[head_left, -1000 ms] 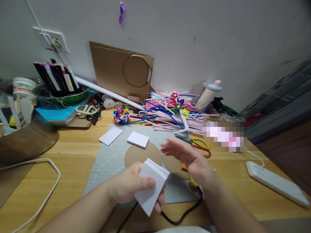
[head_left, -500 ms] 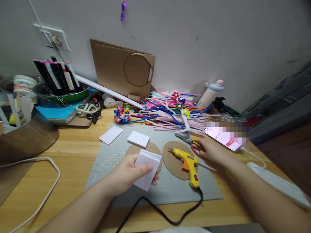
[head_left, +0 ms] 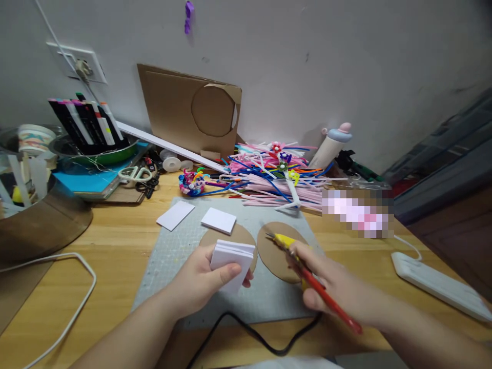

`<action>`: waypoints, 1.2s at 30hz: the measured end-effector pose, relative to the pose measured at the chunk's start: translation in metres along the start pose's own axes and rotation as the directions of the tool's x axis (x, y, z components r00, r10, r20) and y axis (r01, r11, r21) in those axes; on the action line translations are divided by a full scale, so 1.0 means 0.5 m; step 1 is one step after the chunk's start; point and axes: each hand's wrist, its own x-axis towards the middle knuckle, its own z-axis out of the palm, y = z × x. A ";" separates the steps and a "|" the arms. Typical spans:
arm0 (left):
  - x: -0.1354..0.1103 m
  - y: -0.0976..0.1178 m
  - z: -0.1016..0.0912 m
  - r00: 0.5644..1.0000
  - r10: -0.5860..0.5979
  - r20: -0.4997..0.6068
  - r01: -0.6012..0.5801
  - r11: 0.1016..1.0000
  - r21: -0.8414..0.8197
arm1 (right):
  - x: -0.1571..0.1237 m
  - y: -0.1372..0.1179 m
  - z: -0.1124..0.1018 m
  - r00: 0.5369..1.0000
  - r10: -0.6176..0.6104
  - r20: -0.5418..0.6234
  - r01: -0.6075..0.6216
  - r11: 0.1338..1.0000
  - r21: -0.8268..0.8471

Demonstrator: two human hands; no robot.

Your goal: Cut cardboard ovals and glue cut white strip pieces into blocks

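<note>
My left hand is closed around a small stack of white rectangular cards, thumb across the front. My right hand grips a pair of pliers with a red handle, its jaws pointing up and left over the yellow glue gun, which is mostly hidden behind that hand. The gun lies over a round cardboard disc. Another cardboard disc is partly covered by the cards. More white cards and a single white piece lie on the grey cutting mat.
Behind the mat are a pile of pipe cleaners and a leaning cardboard sheet. Scissors and a marker holder stand left. The black cord crosses the front; a white power strip lies right.
My right hand has lifted the pliers from beside the glue gun and brought them left and toward me, over the gun. My left hand still holds the cards, now tilted slightly.
</note>
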 end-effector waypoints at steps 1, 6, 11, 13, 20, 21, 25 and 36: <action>-0.001 0.003 0.000 1.000 0.001 0.000 -0.001 1.000 0.002 | -0.003 -0.009 0.005 0.999 0.027 0.047 -0.024 0.998 -0.049; -0.005 0.011 0.000 1.000 0.005 0.024 -0.007 0.998 0.064 | 0.001 -0.043 0.009 0.982 0.109 0.157 -0.077 0.978 -0.196; -0.006 0.010 0.002 0.995 -0.023 0.093 0.009 0.988 0.154 | 0.021 -0.078 0.004 0.953 0.181 0.243 -0.108 0.952 -0.287; -0.005 0.008 0.003 0.993 -0.038 0.110 0.020 0.986 0.165 | 0.027 -0.090 0.000 0.944 0.204 0.261 -0.115 0.941 -0.319; -0.003 -0.002 0.004 0.991 -0.081 0.107 0.063 0.985 0.161 | 0.028 -0.104 -0.008 0.926 0.257 0.276 -0.137 0.911 -0.388; -0.002 -0.003 0.004 0.991 -0.084 0.108 0.068 0.986 0.151 | 0.027 -0.104 -0.008 0.922 0.264 0.284 -0.141 0.910 -0.390; 0.000 -0.006 0.005 0.990 -0.083 0.111 0.066 0.988 0.143 | 0.028 -0.100 -0.007 0.907 0.289 0.307 -0.158 0.908 -0.389; -0.001 -0.014 0.007 0.985 -0.151 0.085 0.148 0.988 0.044 | 0.024 -0.064 -0.002 0.933 0.225 0.279 -0.081 0.891 -0.447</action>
